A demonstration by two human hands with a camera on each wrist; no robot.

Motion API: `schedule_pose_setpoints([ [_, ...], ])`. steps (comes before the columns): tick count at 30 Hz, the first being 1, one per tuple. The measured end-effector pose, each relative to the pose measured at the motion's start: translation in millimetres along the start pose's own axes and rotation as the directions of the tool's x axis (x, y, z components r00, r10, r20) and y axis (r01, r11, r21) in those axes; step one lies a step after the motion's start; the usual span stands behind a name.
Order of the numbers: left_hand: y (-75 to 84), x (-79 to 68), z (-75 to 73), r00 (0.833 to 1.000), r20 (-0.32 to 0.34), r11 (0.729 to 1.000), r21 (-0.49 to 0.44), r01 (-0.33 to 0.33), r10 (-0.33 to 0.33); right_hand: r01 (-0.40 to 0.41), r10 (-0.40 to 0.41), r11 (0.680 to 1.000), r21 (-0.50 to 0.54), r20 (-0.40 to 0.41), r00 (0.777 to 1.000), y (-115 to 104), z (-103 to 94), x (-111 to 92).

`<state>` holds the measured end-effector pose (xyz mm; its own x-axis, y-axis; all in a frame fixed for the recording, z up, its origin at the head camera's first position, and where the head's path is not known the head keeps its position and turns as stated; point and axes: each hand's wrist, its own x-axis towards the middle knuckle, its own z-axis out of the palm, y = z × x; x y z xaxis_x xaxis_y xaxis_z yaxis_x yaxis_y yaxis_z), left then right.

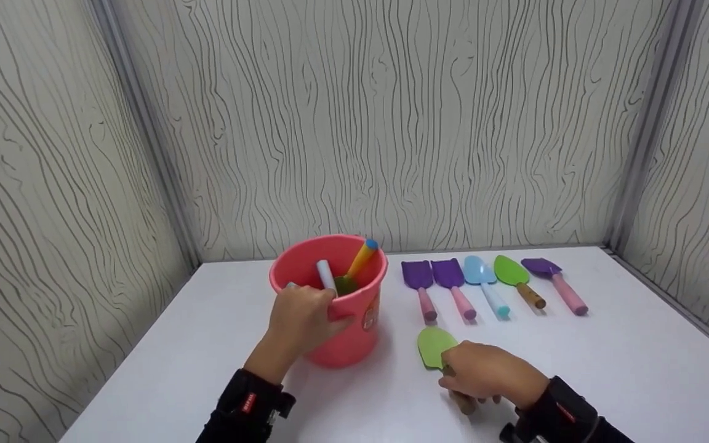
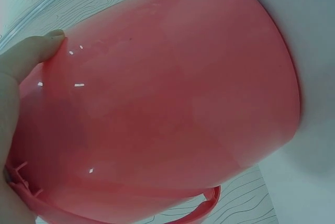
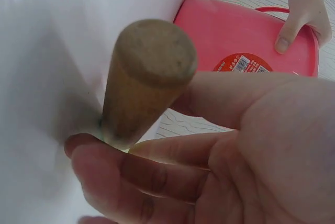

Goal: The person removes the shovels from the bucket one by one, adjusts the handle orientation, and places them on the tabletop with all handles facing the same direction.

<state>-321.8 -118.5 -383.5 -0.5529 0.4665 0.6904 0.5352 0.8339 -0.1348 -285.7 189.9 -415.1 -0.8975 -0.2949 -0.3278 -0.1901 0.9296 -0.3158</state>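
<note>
A pink bucket [image 1: 342, 344] stands left of the middle of the table. My left hand [image 1: 302, 317] grips its near rim, thumb on the outer wall, as the left wrist view also shows. Inside the bucket are a yellow handle [image 1: 362, 258] with a blue end, a pale blue handle [image 1: 326, 275] and a green piece [image 1: 346, 284]. To the right, my right hand [image 1: 487, 372] pinches the brown handle [image 3: 141, 93] of a toy shovel with a light green blade [image 1: 434, 346]. Its handle end points toward me; the blade is partly hidden by the fingers.
Behind the right hand lies a row of toy shovels: two purple ones [image 1: 417, 275] with pink handles, a light blue one [image 1: 480, 271], a green one [image 1: 510, 271] with a brown handle and another purple one [image 1: 542, 266]. Wood-patterned walls [image 1: 416, 123] enclose the white table [image 1: 164, 369].
</note>
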Motion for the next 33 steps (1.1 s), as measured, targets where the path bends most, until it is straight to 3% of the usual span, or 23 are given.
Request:
schedule_pose_setpoints([
  [33,0.6,4.0,2.0,1.000,-0.012,1.000,-0.005,-0.003,0.003,0.069,-0.047,0.984,0.165,-0.137,0.990,12.8,0.8,25.6],
])
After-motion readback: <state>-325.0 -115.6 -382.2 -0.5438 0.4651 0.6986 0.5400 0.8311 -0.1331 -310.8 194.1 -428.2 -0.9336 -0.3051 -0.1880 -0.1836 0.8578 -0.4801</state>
